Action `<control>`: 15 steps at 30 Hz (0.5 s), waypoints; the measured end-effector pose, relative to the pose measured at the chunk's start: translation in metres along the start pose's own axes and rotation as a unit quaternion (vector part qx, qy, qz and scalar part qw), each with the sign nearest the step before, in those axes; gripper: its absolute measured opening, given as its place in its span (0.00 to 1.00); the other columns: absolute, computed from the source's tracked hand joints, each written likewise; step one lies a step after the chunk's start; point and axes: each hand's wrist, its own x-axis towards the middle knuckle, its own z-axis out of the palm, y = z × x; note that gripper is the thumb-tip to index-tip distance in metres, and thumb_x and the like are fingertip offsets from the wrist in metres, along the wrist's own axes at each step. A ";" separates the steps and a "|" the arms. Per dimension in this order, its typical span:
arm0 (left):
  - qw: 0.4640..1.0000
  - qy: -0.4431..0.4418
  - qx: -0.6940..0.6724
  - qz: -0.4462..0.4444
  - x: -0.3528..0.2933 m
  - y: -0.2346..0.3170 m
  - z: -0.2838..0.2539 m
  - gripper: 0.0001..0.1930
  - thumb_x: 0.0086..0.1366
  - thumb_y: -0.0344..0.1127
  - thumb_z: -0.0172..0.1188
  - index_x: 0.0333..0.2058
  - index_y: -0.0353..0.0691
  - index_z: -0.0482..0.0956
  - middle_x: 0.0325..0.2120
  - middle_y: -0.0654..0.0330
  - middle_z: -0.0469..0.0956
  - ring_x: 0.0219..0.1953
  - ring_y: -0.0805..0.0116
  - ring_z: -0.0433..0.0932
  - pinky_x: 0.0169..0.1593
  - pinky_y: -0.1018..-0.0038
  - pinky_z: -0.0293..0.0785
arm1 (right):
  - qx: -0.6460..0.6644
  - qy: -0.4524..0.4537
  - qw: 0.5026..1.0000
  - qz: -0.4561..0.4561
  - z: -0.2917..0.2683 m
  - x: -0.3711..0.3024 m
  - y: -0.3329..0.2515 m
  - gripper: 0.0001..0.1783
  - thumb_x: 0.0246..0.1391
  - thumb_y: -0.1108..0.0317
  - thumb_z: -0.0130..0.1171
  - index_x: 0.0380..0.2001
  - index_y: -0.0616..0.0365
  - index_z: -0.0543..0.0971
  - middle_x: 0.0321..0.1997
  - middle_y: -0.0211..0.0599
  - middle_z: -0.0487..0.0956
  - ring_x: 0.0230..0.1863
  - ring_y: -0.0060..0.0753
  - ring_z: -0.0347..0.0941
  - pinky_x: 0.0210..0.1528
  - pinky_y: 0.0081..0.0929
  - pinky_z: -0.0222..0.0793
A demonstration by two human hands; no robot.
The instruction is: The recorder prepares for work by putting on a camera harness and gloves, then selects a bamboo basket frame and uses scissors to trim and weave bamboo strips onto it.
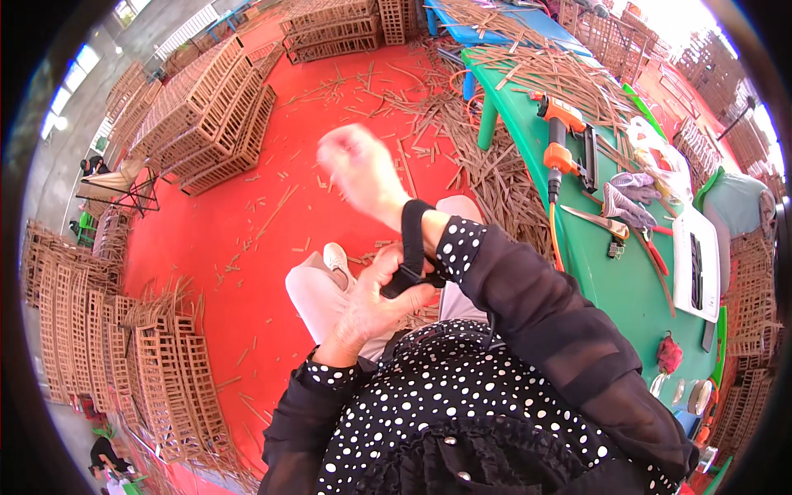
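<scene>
A black wrist strap (412,224) loops around my right wrist, with a dark piece (402,280) hanging from its underside. My left hand (363,301) is closed on that piece, thumb on one side and fingers on the other. Stretched out above it, my right hand (355,165) looks curled, but motion smears its fingers, and I cannot make out anything in it. Both hands are over my lap, away from the green table (528,107) on the right.
On the green table lie an orange and black nail gun (565,136) with a hose, scissors (594,221), grey gloves (627,202), a white tray (697,264) and wooden strips (553,74). Wooden crates (206,115) stand in stacks. Wood scraps (495,157) litter the red floor (223,239).
</scene>
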 end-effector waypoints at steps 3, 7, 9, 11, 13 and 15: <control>0.994 0.040 0.098 0.018 -0.002 0.014 -0.003 0.11 0.51 0.33 0.62 0.32 0.36 0.72 0.30 0.67 0.70 0.33 0.78 0.67 0.37 0.80 0.65 | -0.383 -0.125 0.849 -0.341 -0.001 -0.010 0.016 0.10 0.42 0.63 0.58 0.27 0.57 0.73 0.30 0.39 0.74 0.29 0.33 0.73 0.29 0.30 0.67; 0.985 0.061 0.094 -0.134 0.005 0.034 -0.013 0.09 0.56 0.36 0.56 0.25 0.36 0.73 0.21 0.67 0.71 0.25 0.80 0.67 0.32 0.82 0.64 | -0.543 -0.283 0.724 -0.318 -0.006 -0.021 0.035 0.10 0.42 0.64 0.57 0.27 0.58 0.74 0.29 0.40 0.74 0.30 0.35 0.73 0.30 0.31 0.68; 0.989 0.040 0.069 -0.120 0.017 0.040 -0.017 0.09 0.57 0.35 0.54 0.25 0.35 0.73 0.19 0.67 0.71 0.23 0.80 0.67 0.30 0.82 0.63 | -0.598 -0.385 0.663 -0.232 -0.008 -0.029 0.043 0.10 0.42 0.64 0.56 0.26 0.58 0.74 0.29 0.41 0.75 0.30 0.35 0.74 0.30 0.32 0.68; 0.988 0.005 0.090 -0.128 0.033 0.044 -0.024 0.09 0.57 0.35 0.52 0.26 0.34 0.74 0.19 0.65 0.72 0.16 0.82 0.64 0.21 0.84 0.59 | -0.633 -0.496 0.585 -0.110 -0.011 -0.036 0.050 0.10 0.42 0.64 0.56 0.26 0.59 0.75 0.28 0.42 0.75 0.30 0.36 0.74 0.30 0.32 0.68; 0.970 0.002 -0.090 -0.227 0.044 0.048 -0.026 0.09 0.57 0.35 0.52 0.26 0.34 0.74 0.18 0.65 0.72 0.14 0.83 0.61 0.16 0.84 0.54 | -0.639 -0.564 0.522 -0.028 -0.015 -0.041 0.055 0.10 0.42 0.64 0.56 0.26 0.59 0.75 0.27 0.42 0.75 0.30 0.37 0.74 0.31 0.33 0.69; 0.955 -0.013 -0.161 -0.247 0.056 0.051 -0.024 0.10 0.56 0.35 0.52 0.26 0.34 0.75 0.17 0.66 0.71 0.14 0.83 0.60 0.16 0.84 0.53 | -0.639 -0.592 0.491 0.016 -0.019 -0.043 0.057 0.10 0.41 0.64 0.55 0.26 0.60 0.75 0.27 0.43 0.75 0.30 0.38 0.74 0.31 0.33 0.69</control>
